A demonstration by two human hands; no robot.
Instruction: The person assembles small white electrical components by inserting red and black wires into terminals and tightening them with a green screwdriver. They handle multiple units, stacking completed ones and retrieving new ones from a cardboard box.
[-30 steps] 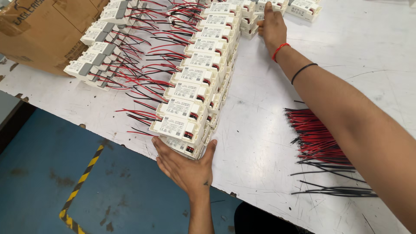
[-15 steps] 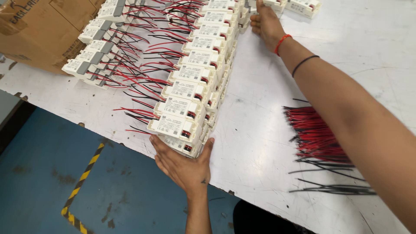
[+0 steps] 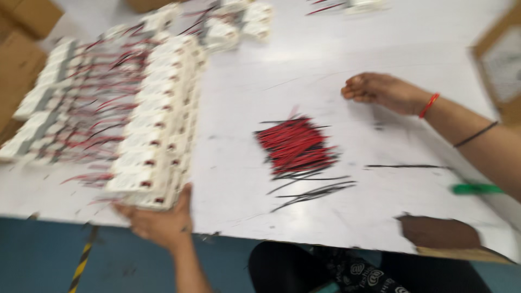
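One row of white modules (image 3: 157,119) against left hand (image 3: 157,220)

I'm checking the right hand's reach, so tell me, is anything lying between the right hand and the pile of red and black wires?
Nothing visible does. The right hand hovers over bare white table, and the pile of red and black wires lies below and left of it with only open tabletop between. The left hand is at the near end of the row of white modules.

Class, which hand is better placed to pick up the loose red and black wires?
Probably the right hand: it hovers free beside the wire pile, while the left hand presses the row of white modules.
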